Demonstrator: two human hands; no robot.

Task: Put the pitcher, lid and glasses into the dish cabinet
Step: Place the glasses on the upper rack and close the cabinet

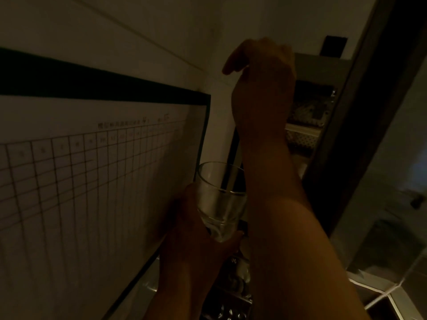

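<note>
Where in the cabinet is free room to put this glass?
Little is clear in the dark. The shelf right of the right hand looks crowded with patterned dishes. The left hand holds the glass below; no bare patch shows.

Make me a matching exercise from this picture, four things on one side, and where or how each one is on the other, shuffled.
Things:
1. clear drinking glass
2. left hand
3. right hand
4. white grid chart with black border

Places or states:
A. raised high toward the open cabinet
B. fills the left side, on the wall
C. held upright, empty
D. wrapped around the glass base

Pairs: 1-C, 2-D, 3-A, 4-B
</note>
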